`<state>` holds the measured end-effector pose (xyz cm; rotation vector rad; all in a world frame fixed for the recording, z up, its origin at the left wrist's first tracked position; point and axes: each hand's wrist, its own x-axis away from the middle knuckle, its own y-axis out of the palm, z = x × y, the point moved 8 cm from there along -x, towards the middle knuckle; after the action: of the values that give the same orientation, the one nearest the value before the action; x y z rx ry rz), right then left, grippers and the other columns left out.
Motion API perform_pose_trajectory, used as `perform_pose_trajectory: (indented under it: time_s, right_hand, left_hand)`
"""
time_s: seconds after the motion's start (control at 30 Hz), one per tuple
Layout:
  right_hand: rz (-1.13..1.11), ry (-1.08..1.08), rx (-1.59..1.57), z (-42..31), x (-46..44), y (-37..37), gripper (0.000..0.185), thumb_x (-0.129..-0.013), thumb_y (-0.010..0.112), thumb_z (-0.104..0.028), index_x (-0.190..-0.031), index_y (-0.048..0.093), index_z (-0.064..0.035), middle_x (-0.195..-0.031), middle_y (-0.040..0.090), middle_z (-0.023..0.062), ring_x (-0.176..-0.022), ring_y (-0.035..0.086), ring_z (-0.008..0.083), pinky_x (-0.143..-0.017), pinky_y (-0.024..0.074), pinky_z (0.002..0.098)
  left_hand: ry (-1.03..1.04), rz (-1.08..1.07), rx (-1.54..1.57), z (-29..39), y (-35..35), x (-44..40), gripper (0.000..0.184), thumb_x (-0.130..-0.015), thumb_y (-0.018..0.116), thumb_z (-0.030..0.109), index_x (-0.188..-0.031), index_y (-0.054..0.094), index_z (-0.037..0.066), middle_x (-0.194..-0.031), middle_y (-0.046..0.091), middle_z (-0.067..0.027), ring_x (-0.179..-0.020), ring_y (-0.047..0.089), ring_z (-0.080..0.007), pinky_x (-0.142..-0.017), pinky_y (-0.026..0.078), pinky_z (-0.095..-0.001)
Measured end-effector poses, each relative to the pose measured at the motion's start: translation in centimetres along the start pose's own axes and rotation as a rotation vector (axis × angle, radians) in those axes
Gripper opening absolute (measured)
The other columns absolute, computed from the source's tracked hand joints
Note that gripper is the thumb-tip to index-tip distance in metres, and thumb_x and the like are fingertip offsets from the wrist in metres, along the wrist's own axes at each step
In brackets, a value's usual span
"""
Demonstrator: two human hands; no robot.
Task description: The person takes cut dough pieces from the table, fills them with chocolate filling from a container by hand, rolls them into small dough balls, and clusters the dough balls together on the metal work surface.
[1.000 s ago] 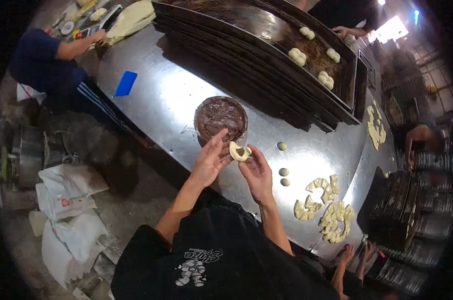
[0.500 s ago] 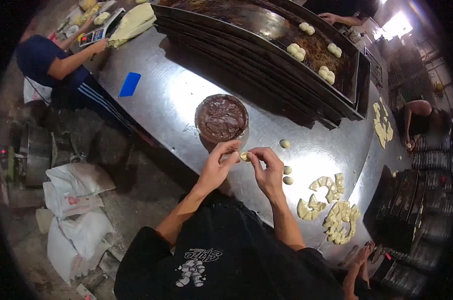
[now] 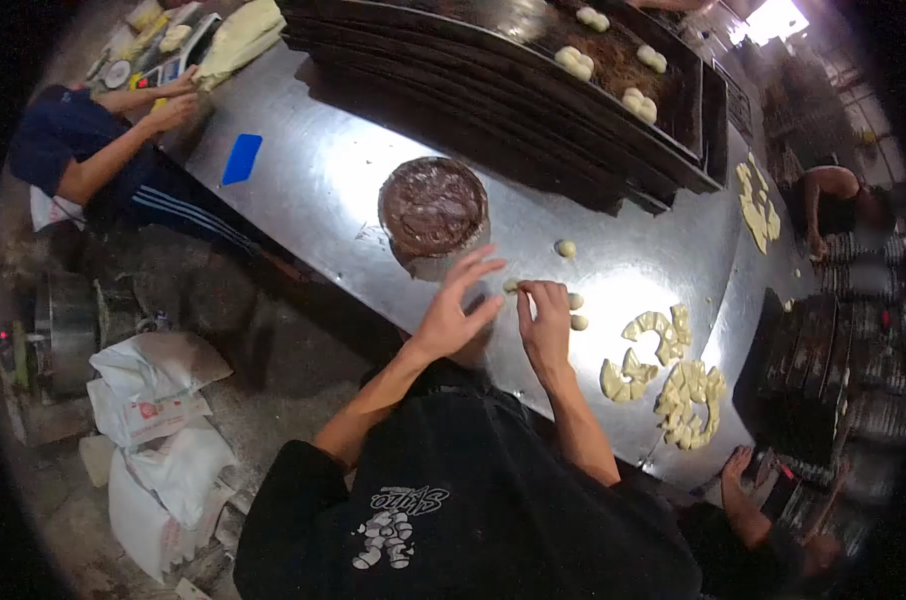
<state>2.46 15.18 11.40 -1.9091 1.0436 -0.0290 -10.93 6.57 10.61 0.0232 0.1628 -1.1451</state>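
Observation:
My right hand (image 3: 545, 325) pinches a small dough piece (image 3: 512, 286) between thumb and fingertips, above the metal table. To its left my left hand (image 3: 460, 312) is open, fingers spread and apart from the dough. Just beyond my left hand stands a round bowl of dark brown paste (image 3: 433, 205). One dough ball (image 3: 566, 248) lies past my right hand, and two more sit close against its right side, partly hidden by it. Cut strips of pale dough (image 3: 690, 405) are spread farther right.
Stacked baking trays (image 3: 473, 95) take up the table's far side, the top one bearing clusters of dough balls (image 3: 574, 63). A blue scraper (image 3: 241, 158) lies left on the metal table (image 3: 308, 205). Co-workers stand left and right. White sacks (image 3: 163, 385) rest on the floor.
My left hand has come off the dough piece and opened. My right hand keeps the piece and has turned downward. The view has shifted slightly.

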Motion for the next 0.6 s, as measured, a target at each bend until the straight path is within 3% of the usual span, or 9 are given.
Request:
perform_pose_trajectory:
  time_s: [0.03, 0.1, 0.13, 0.27, 0.37, 0.43, 0.5, 0.57, 0.6]
  right_hand:
    - [-0.001, 0.013, 0.011, 2.0, 1.9, 1.5, 0.015, -0.085, 0.066, 0.000, -0.100, 0.066, -0.0006, -0.094, 0.064, 0.0150, -0.094, 0.058, 0.0344, -0.079, 0.0479, 0.0427]
    - [-0.208, 0.017, 0.057, 3.9, 5.5, 4.6, 0.018, -0.087, 0.064, 0.000, -0.104, 0.067, -0.0014, -0.098, 0.064, 0.0160, -0.096, 0.057, 0.0350, -0.082, 0.0475, 0.0437]
    - [-0.201, -0.070, 0.031, 2.9, 6.9, 4.5, 0.015, -0.087, 0.063, 0.001, -0.102, 0.065, 0.0010, -0.099, 0.062, 0.0177, -0.096, 0.057, 0.0369, -0.082, 0.0477, 0.0447]
    - [-0.092, -0.013, 0.032, 3.1, 5.1, 2.0, 0.010, -0.089, 0.060, 0.001, -0.099, 0.062, 0.0033, -0.094, 0.059, 0.0196, -0.091, 0.054, 0.0382, -0.080, 0.0447, 0.0469]
    - [-0.069, 0.016, 0.045, 4.7, 3.4, 5.6, 0.016, -0.088, 0.059, -0.009, -0.100, 0.057, 0.0008, -0.095, 0.055, 0.0200, -0.092, 0.050, 0.0393, -0.083, 0.0415, 0.0485]
    - [-0.223, -0.123, 0.011, 3.1, 6.5, 8.7, 0.020, -0.087, 0.059, -0.010, -0.105, 0.058, -0.0001, -0.099, 0.055, 0.0215, -0.095, 0.050, 0.0409, -0.085, 0.0414, 0.0505]
    - [-0.235, -0.153, 0.026, 3.3, 7.6, 9.3, 0.026, -0.085, 0.059, -0.009, -0.110, 0.058, -0.0006, -0.102, 0.055, 0.0219, -0.096, 0.051, 0.0409, -0.087, 0.0423, 0.0503]
    - [-0.147, -0.164, 0.020, 4.7, 8.3, 7.6, 0.017, -0.086, 0.061, -0.007, -0.102, 0.059, -0.0004, -0.098, 0.055, 0.0201, -0.089, 0.049, 0.0394, -0.079, 0.0415, 0.0479]
    - [-0.127, -0.140, 0.074, 5.3, 6.8, 7.0, 0.020, -0.085, 0.060, -0.006, -0.105, 0.059, 0.0000, -0.099, 0.054, 0.0194, -0.092, 0.049, 0.0385, -0.081, 0.0411, 0.0479]
  left_hand:
    - [0.101, 0.058, -0.077, 0.4, -0.4, 0.0, 0.042, -0.090, 0.069, 0.011, -0.131, 0.060, 0.007, -0.144, 0.050, -0.0138, -0.135, 0.046, -0.0280, -0.112, 0.034, -0.0398]
    - [0.049, 0.044, 0.024, -0.4, -0.6, 0.4, 0.041, -0.091, 0.069, 0.015, -0.130, 0.061, 0.006, -0.146, 0.049, -0.0151, -0.139, 0.042, -0.0307, -0.114, 0.032, -0.0406]
    - [0.031, 0.067, 0.039, -0.7, -1.1, 0.8, 0.040, -0.091, 0.069, 0.015, -0.129, 0.061, 0.006, -0.146, 0.049, -0.0151, -0.138, 0.043, -0.0305, -0.114, 0.032, -0.0408]
    - [-0.011, 0.104, 0.035, -1.3, -2.4, 1.8, 0.037, -0.093, 0.067, 0.015, -0.129, 0.062, 0.005, -0.145, 0.049, -0.0140, -0.138, 0.043, -0.0290, -0.113, 0.034, -0.0409]
    - [-0.081, 0.103, 0.081, -1.2, -1.8, 2.4, 0.036, -0.095, 0.065, 0.015, -0.129, 0.062, 0.005, -0.145, 0.049, -0.0128, -0.138, 0.043, -0.0267, -0.111, 0.038, -0.0400]
    - [-0.084, 0.058, 0.095, -0.6, -1.4, 2.1, 0.036, -0.098, 0.062, 0.017, -0.132, 0.059, 0.003, -0.149, 0.045, -0.0118, -0.137, 0.044, -0.0245, -0.114, 0.035, -0.0424]
    - [-0.043, 0.040, 0.093, -0.2, -1.7, 1.8, 0.036, -0.099, 0.061, 0.016, -0.131, 0.059, 0.002, -0.149, 0.045, -0.0115, -0.136, 0.045, -0.0244, -0.113, 0.035, -0.0417]
    - [-0.007, 0.111, -0.067, -0.4, -2.8, 2.4, 0.033, -0.096, 0.063, 0.015, -0.127, 0.062, 0.002, -0.143, 0.051, -0.0134, -0.136, 0.045, -0.0267, -0.110, 0.040, -0.0391]
    - [-0.015, 0.146, -0.037, -0.1, -3.1, 2.4, 0.032, -0.096, 0.063, 0.015, -0.126, 0.063, 0.003, -0.142, 0.052, -0.0132, -0.136, 0.045, -0.0274, -0.110, 0.039, -0.0390]
